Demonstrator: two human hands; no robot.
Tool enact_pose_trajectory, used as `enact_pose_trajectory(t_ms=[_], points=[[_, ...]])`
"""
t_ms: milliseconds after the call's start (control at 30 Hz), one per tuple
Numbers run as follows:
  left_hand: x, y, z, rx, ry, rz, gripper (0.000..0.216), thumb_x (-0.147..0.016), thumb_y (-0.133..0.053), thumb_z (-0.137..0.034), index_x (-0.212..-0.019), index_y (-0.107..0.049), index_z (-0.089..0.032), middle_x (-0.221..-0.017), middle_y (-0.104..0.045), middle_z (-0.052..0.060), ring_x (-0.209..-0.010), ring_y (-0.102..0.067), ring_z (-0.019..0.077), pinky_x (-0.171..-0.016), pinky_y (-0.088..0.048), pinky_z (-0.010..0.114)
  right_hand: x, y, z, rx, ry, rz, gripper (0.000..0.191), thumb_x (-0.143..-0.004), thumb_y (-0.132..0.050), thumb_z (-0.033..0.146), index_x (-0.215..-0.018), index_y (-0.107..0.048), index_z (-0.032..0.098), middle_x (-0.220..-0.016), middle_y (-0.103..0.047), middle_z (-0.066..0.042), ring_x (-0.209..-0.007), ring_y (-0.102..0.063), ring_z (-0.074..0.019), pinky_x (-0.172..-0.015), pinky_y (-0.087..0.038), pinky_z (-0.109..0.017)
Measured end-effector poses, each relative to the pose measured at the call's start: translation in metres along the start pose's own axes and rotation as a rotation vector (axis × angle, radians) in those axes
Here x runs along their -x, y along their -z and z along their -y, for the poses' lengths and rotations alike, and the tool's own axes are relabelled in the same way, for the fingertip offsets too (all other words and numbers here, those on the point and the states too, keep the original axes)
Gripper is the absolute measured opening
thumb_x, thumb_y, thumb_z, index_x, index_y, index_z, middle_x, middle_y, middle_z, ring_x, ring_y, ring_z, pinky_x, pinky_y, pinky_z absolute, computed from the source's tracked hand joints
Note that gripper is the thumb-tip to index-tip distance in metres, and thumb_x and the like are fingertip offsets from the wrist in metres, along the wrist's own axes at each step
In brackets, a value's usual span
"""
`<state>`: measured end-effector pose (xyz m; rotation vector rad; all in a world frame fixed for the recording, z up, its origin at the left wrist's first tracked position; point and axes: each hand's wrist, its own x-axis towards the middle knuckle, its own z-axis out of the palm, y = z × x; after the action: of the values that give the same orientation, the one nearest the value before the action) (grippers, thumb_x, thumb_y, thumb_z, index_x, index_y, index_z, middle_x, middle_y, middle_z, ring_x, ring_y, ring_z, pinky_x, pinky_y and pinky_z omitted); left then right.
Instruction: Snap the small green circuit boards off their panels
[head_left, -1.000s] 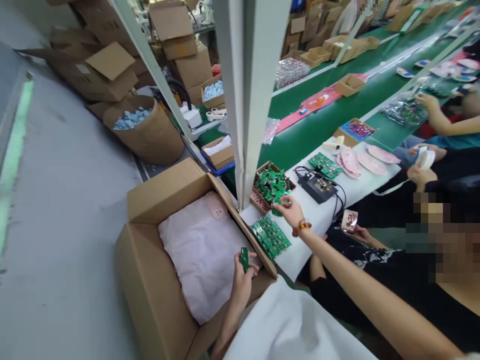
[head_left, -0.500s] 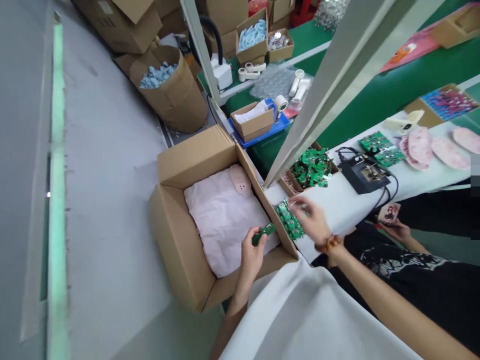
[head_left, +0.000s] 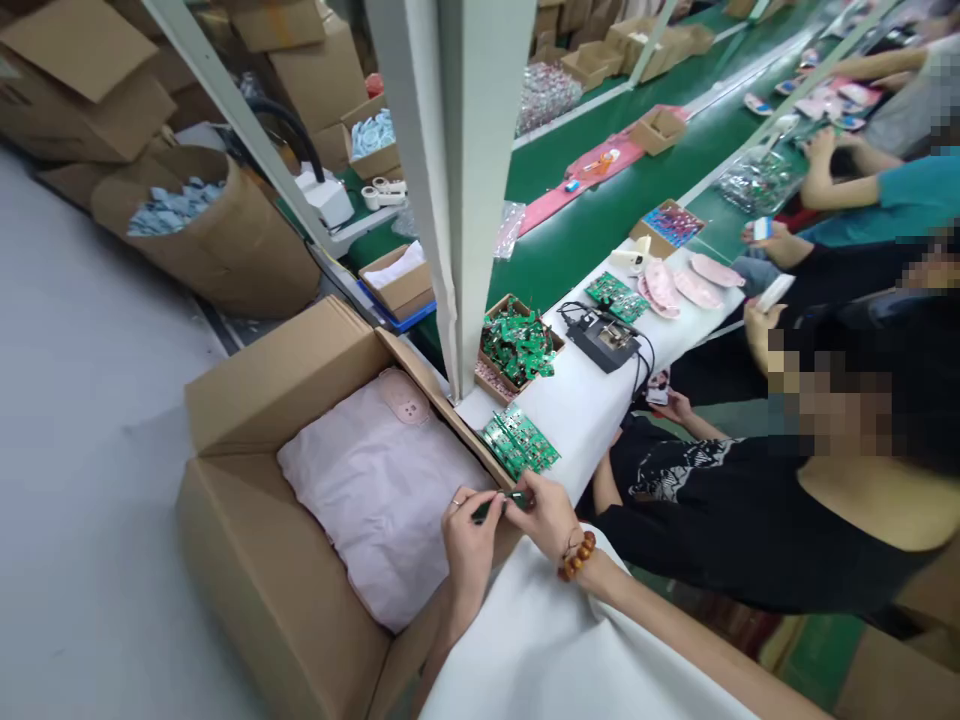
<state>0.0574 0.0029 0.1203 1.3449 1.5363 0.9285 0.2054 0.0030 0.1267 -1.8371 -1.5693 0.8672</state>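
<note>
My left hand [head_left: 469, 540] and my right hand [head_left: 546, 515] meet over the near edge of a big open cardboard box [head_left: 247, 560]. Both pinch a small green circuit board [head_left: 493, 505] between their fingertips. My right wrist carries a brown bead bracelet [head_left: 576, 556]. A pink plastic bag [head_left: 379, 490] fills the big box. Just beyond my hands a flat panel of green boards [head_left: 519, 441] lies on the white table [head_left: 589, 400]. Farther back a small carton [head_left: 519, 350] is heaped with loose green boards.
A white post [head_left: 469, 180] rises from the table. A black device with cables [head_left: 606, 340], pink shells [head_left: 679, 285] and a green conveyor [head_left: 600, 225] lie beyond. A person in black [head_left: 757, 500] sits close on my right; others work farther along. Brown cartons and a paper tub [head_left: 225, 240] stand left.
My right hand came back from the small carton of boards, past the flat panel, and joined my left hand on the small board over the box edge. The camera swung.
</note>
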Motion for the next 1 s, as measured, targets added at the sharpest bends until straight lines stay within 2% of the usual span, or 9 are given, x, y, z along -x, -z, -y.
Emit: enact_pose_trajectory(t_ms=[133,267,467,633,733,900,1000], points=[[-0.005,-0.002,-0.007,-0.007,-0.038,0.056,0.017,-0.089,-0.069,-0.032,-0.087,-0.081,-0.022,-0.080,-0.069,0.004,-0.074,-0.067,0.0177,-0.075,-0.056,0.030,0.009,-0.003,-0.001,0.007,-0.043,-0.133,0.020,-0.079,-0.064,0.031,-0.068,-0.049,0.024,-0.057,-0.054,0.003,-0.051,-0.050,-0.0139,-0.053,-0.039,-0.025],[-0.008,0.000,-0.006,-0.015,-0.050,0.083,0.017,-0.089,-0.068,-0.032,-0.087,-0.082,-0.022,-0.079,-0.069,0.005,-0.073,-0.066,0.0179,-0.073,-0.056,0.030,0.010,-0.004,0.001,0.001,-0.048,-0.150,0.022,-0.080,-0.064,0.031,-0.067,-0.048,0.024,-0.056,-0.053,0.003,-0.050,-0.050,-0.0137,-0.052,-0.039,-0.025],[-0.003,-0.003,-0.009,-0.044,-0.060,0.015,0.023,-0.092,-0.066,-0.039,-0.089,-0.083,-0.023,-0.078,-0.069,0.005,-0.071,-0.064,0.0185,-0.072,-0.054,0.031,0.009,-0.006,0.005,0.044,0.022,-0.214,0.022,-0.083,-0.060,0.030,-0.067,-0.046,0.025,-0.059,-0.053,0.002,-0.052,-0.048,-0.0135,-0.053,-0.039,-0.025],[0.001,-0.010,-0.007,-0.001,-0.021,-0.022,0.029,-0.093,-0.066,-0.045,-0.089,-0.083,-0.022,-0.078,-0.069,0.006,-0.071,-0.065,0.0190,-0.073,-0.054,0.032,0.008,-0.005,0.008,0.081,0.038,-0.218,0.021,-0.081,-0.059,0.027,-0.066,-0.043,0.025,-0.060,-0.052,0.002,-0.053,-0.048,-0.0133,-0.054,-0.039,-0.024],[0.002,-0.011,-0.004,0.031,0.028,-0.016,0.031,-0.092,-0.066,-0.047,-0.089,-0.083,-0.021,-0.078,-0.068,0.006,-0.071,-0.065,0.0192,-0.071,-0.054,0.031,0.006,-0.002,0.009,0.075,0.031,-0.189,0.020,-0.078,-0.059,0.025,-0.066,-0.043,0.024,-0.059,-0.051,0.003,-0.054,-0.048,-0.0135,-0.054,-0.038,-0.024],[0.005,-0.003,0.001,0.057,0.038,0.023,0.027,-0.093,-0.065,-0.044,-0.092,-0.082,-0.022,-0.087,-0.071,0.008,-0.080,-0.068,0.0210,-0.078,-0.056,0.033,0.004,0.006,0.007,-0.011,0.013,0.001,0.013,-0.081,-0.060,0.026,-0.073,-0.051,0.024,-0.061,-0.055,0.003,-0.055,-0.051,-0.0136,-0.056,-0.039,-0.024],[0.006,0.001,0.005,0.062,0.028,0.084,0.026,-0.093,-0.064,-0.040,-0.092,-0.082,-0.022,-0.087,-0.071,0.007,-0.080,-0.068,0.0205,-0.078,-0.056,0.032,0.006,0.006,0.004,0.032,0.016,0.045,0.016,-0.079,-0.062,0.023,-0.071,-0.048,0.023,-0.060,-0.054,0.004,-0.054,-0.048,-0.0127,-0.054,-0.036,-0.023]])
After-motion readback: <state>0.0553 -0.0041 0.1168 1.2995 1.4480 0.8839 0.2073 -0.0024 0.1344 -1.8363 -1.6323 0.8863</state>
